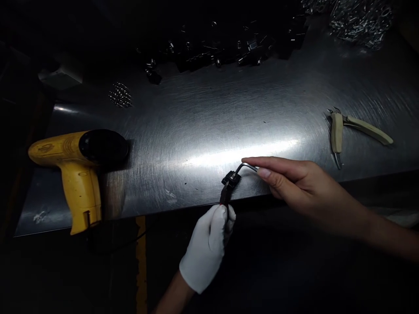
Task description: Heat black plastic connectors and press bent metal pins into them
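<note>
My left hand, in a white glove, is closed round a dark tool with a bit of red near the fingers. The tool's tip meets a small black part at the front edge of the metal table. In my bare right hand is a bent metal hex key, pinched between thumb and fingers. The short end of the key points down onto the black part. What the tip sits in is too small to tell.
A yellow and black heat gun lies at the left of the metal table. Pliers with pale handles lie at the right. Small metal pins, scattered dark parts and a pile of metal pieces are farther back.
</note>
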`<state>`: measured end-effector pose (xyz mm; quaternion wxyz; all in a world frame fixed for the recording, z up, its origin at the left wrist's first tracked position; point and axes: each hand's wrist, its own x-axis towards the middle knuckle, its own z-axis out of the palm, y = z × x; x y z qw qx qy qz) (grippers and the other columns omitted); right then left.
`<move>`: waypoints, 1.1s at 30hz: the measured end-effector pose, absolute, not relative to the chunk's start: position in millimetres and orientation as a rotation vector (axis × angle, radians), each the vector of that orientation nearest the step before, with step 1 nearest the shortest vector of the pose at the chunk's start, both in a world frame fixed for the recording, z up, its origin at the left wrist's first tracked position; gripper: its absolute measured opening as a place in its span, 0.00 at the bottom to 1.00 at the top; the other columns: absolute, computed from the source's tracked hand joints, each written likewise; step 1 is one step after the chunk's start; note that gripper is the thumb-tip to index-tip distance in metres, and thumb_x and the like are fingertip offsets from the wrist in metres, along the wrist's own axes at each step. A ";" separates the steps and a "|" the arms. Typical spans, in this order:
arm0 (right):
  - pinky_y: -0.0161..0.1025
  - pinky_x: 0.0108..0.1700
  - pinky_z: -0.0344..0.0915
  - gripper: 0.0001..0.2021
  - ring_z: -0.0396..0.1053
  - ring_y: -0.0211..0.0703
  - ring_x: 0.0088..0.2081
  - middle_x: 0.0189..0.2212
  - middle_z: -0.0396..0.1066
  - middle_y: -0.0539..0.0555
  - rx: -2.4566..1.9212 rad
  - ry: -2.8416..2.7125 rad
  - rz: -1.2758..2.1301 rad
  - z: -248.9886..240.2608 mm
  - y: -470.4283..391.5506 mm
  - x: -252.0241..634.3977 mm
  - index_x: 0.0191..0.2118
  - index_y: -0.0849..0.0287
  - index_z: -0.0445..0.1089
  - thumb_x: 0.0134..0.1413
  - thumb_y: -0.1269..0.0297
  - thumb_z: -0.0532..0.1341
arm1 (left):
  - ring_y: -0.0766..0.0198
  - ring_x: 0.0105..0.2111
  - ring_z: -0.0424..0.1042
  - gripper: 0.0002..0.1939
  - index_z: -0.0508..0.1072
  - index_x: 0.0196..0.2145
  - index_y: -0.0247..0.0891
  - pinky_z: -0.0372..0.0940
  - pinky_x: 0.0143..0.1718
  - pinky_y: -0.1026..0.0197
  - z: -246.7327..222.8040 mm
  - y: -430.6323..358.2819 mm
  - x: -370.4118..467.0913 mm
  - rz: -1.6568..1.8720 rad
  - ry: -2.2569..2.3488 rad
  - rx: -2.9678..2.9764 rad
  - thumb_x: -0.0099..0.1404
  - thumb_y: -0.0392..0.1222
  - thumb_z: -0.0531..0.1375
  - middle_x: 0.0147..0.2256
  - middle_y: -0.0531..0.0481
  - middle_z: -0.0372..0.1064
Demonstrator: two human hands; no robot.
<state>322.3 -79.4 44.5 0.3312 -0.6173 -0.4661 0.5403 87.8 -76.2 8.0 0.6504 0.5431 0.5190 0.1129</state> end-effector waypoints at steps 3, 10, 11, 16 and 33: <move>0.39 0.38 0.66 0.15 0.64 0.36 0.28 0.32 0.71 0.44 -1.597 -1.238 1.408 42.5 -81.2 321.2 0.59 0.30 0.69 0.72 0.51 0.55 | 0.65 0.27 0.62 0.22 0.67 0.36 0.40 0.61 0.32 0.60 7.7 -76.4 90.7 0.263 1.164 1.152 0.78 0.55 0.42 0.27 0.54 0.61; 0.34 0.25 0.59 0.16 0.60 0.35 0.24 0.24 0.63 0.43 -1.572 -1.289 1.364 40.5 -82.0 317.5 0.60 0.32 0.68 0.72 0.54 0.55 | 0.63 0.28 0.66 0.23 0.68 0.38 0.39 0.66 0.33 0.58 5.6 -78.7 94.1 0.295 1.075 1.031 0.78 0.54 0.40 0.27 0.52 0.64; 0.34 0.25 0.59 0.16 0.61 0.35 0.25 0.24 0.63 0.44 -1.570 -1.287 1.367 40.4 -82.3 317.7 0.60 0.33 0.68 0.72 0.54 0.56 | 0.63 0.27 0.65 0.24 0.68 0.39 0.39 0.66 0.33 0.58 4.6 -79.2 94.2 0.297 1.078 1.023 0.78 0.54 0.39 0.27 0.52 0.63; 0.35 0.27 0.61 0.15 0.61 0.36 0.25 0.27 0.68 0.45 -1.594 -1.300 1.393 40.4 -82.7 321.4 0.59 0.35 0.70 0.71 0.53 0.56 | 0.66 0.27 0.61 0.22 0.67 0.35 0.39 0.60 0.31 0.61 2.8 -79.6 94.1 0.293 1.157 1.166 0.77 0.55 0.43 0.27 0.54 0.60; 0.45 0.41 0.73 0.18 0.74 0.53 0.43 0.37 0.79 0.52 -1.556 -1.572 1.537 52.4 -45.3 360.6 0.56 0.44 0.76 0.65 0.49 0.62 | 0.66 0.25 0.64 0.20 0.65 0.31 0.41 0.61 0.29 0.63 14.8 -75.1 99.2 0.086 1.402 1.683 0.76 0.53 0.46 0.25 0.55 0.64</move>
